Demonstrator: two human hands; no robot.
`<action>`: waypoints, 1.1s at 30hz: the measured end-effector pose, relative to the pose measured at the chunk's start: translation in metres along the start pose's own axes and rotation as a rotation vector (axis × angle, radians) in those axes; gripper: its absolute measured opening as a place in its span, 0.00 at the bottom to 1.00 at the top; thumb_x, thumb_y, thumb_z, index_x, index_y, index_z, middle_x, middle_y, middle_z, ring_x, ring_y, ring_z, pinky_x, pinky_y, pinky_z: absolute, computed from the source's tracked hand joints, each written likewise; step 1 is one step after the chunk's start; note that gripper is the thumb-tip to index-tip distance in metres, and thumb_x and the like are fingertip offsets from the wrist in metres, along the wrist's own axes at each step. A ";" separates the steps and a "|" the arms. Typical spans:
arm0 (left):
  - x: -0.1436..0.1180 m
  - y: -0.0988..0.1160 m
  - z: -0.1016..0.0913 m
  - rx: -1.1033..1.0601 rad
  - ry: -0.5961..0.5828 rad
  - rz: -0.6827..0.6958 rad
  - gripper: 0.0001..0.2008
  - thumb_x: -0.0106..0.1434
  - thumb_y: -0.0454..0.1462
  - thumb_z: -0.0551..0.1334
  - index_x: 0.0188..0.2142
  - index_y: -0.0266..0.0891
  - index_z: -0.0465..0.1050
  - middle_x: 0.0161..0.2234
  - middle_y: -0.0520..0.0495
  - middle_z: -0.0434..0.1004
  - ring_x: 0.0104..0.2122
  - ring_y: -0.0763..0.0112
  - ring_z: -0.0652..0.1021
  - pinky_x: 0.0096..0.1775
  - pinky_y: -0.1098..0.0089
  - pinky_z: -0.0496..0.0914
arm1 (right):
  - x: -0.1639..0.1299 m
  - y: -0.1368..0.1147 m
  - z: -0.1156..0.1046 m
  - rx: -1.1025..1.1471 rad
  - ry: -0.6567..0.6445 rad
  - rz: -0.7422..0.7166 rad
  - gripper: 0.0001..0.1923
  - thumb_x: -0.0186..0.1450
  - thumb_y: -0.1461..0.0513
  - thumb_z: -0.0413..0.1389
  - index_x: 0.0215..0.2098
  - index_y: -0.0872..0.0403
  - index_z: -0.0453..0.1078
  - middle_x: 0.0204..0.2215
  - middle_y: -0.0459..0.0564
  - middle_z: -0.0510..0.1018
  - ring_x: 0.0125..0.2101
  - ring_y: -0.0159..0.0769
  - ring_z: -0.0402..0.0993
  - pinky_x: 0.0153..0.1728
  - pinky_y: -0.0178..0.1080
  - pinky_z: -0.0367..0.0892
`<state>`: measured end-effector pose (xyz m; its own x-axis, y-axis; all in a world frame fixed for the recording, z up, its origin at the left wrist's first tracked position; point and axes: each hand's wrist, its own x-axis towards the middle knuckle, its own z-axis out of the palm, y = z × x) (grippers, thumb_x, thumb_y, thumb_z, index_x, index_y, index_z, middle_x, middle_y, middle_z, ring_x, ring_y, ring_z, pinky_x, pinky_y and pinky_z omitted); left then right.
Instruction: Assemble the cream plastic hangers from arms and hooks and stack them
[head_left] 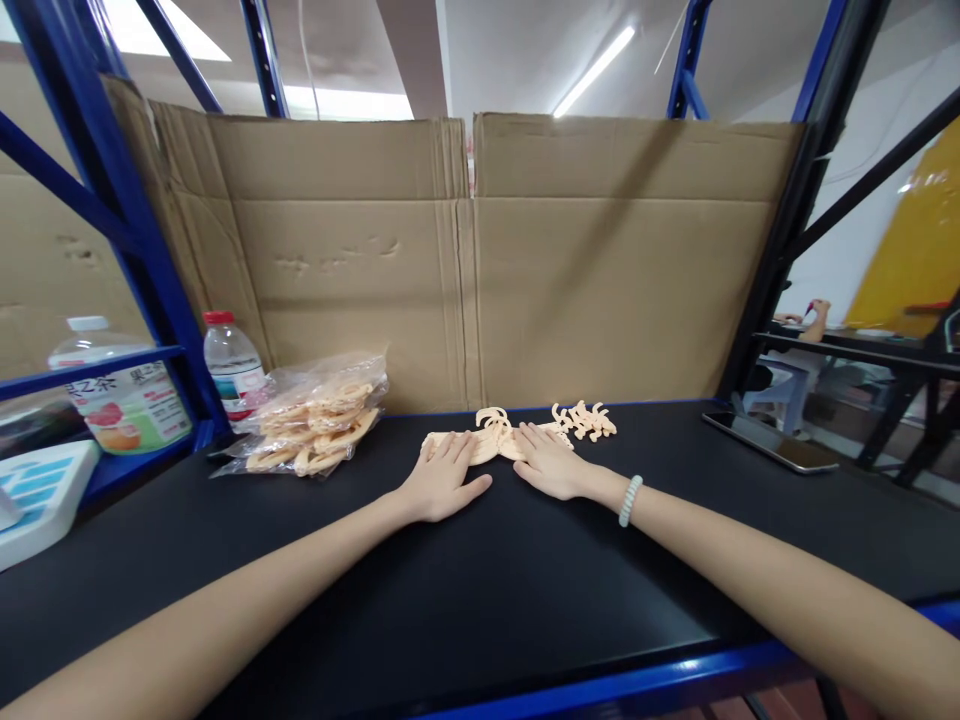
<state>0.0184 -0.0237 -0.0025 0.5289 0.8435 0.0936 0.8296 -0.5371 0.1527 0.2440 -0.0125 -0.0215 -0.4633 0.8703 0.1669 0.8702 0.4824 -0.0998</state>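
My left hand (442, 480) and my right hand (550, 462) lie flat, palms down and fingers spread, on the matte black tabletop (480, 600); neither grip is clenched or clasps anything. My fingertips rest on a flat pile of pale peach plastic cut-out pieces (491, 440), which lies just in front of the tall brown cardboard wall (480, 260) along the back edge. More of the same curly pieces (585, 420) sit just right of that pile. Left of the pile lies a clear plastic bag of peach pieces (315, 420), and beyond it a clear water bottle with a red cap (232, 368) beside the blue steel rack post (142, 250). Well right of the pile a dark flat phone (772, 440) lies on the tabletop. A white beaded bracelet (630, 500) circles my right wrist.
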 end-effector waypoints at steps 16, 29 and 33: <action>0.009 0.001 -0.001 0.028 0.015 0.001 0.38 0.65 0.55 0.44 0.66 0.32 0.46 0.67 0.34 0.43 0.66 0.52 0.46 0.61 0.45 0.38 | 0.001 0.002 -0.004 -0.046 0.070 -0.005 0.34 0.69 0.52 0.37 0.64 0.69 0.50 0.64 0.67 0.53 0.65 0.52 0.45 0.62 0.53 0.44; -0.006 0.008 -0.003 0.082 0.244 0.130 0.23 0.64 0.37 0.50 0.58 0.32 0.60 0.62 0.35 0.59 0.62 0.55 0.58 0.62 0.51 0.44 | -0.013 -0.012 -0.013 -0.130 0.280 -0.143 0.23 0.68 0.63 0.41 0.59 0.63 0.61 0.58 0.61 0.66 0.61 0.49 0.54 0.61 0.50 0.48; -0.014 0.010 -0.005 0.105 0.366 0.313 0.13 0.62 0.32 0.52 0.44 0.37 0.69 0.47 0.41 0.74 0.51 0.58 0.70 0.57 0.55 0.57 | -0.022 -0.009 -0.017 -0.190 0.384 -0.271 0.17 0.66 0.67 0.44 0.49 0.60 0.69 0.46 0.60 0.74 0.52 0.47 0.63 0.54 0.48 0.58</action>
<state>0.0178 -0.0411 0.0026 0.6735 0.5774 0.4616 0.6646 -0.7464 -0.0361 0.2493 -0.0371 -0.0074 -0.6130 0.5997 0.5143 0.7587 0.6286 0.1713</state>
